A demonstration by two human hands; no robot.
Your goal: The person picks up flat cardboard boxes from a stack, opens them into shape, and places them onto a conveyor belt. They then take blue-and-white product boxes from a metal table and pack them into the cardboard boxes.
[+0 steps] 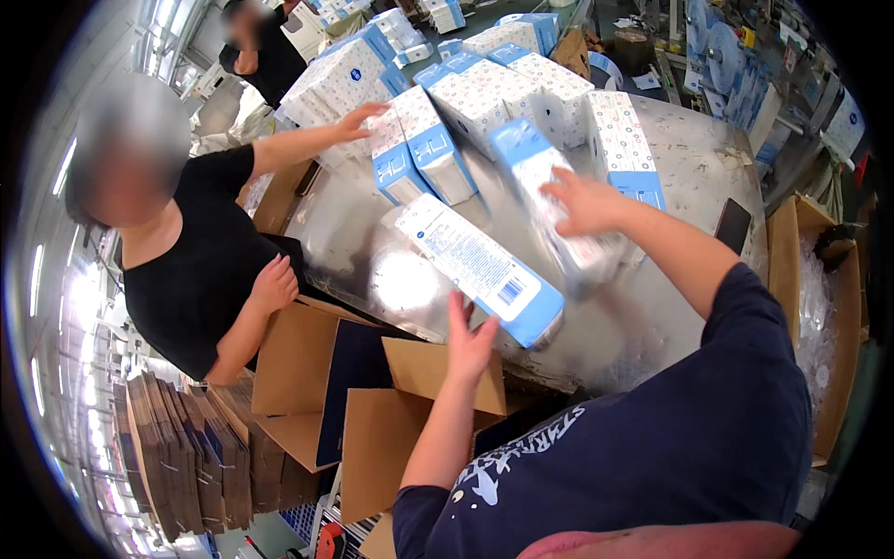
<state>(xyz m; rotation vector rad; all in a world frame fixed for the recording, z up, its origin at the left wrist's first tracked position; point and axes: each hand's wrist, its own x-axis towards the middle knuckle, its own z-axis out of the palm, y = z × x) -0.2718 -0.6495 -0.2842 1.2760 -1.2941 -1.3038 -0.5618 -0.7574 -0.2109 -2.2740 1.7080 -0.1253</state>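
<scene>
A long white pack with a blue end [480,268] lies slantwise on the metal table, its printed label and barcode facing up. At its near edge is my left hand [470,343], thumb and fingers apart; whether it touches the pack is hard to tell. To the right, my right hand [589,205] has its fingers over a second white-and-blue pack [535,168], which is tilted and smeared by motion. The thumb of that hand is hidden. A pair of similar packs [424,149] lies beyond, under a co-worker's outstretched hand [358,123].
More white-and-blue packs [484,88] crowd the far side of the metal table [694,140]. A dark phone [733,226] lies by its right edge. Open cardboard boxes [386,438] stand below the near edge, folded cardboard [191,456] at left. A co-worker [200,252] stands left.
</scene>
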